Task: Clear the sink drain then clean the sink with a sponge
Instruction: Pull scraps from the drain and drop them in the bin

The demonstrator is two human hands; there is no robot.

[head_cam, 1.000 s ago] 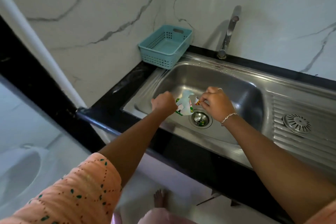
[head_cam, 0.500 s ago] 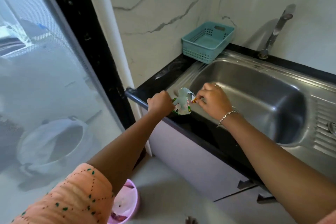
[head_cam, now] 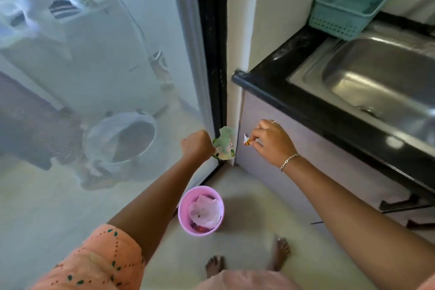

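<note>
My left hand point(head_cam: 197, 144) grips a crumpled green and white wrapper point(head_cam: 224, 145) in a fist, held out over the floor beside the cabinet. My right hand point(head_cam: 270, 142) pinches a small scrap of wrapper point(head_cam: 246, 139) between thumb and fingertips, a little to the right of the left hand. Both hands are above and beyond a pink waste bin point(head_cam: 186, 205) on the floor, which holds crumpled paper. The steel sink point(head_cam: 348, 70) lies at the upper right, with its drain point(head_cam: 369, 110) just visible near the front wall. No sponge is in view.
A teal plastic basket point(head_cam: 348, 4) sits on the black countertop point(head_cam: 277, 87) behind the sink. A glass door with a black frame point(head_cam: 209, 54) stands left of the cabinet. My bare feet point(head_cam: 280, 252) are on the pale floor near the bin.
Both hands lifted the wrapper pieces out of the sink, carried them left past the counter edge and lowered them toward the floor. My view swung left and down, bringing the pink bin into sight.
</note>
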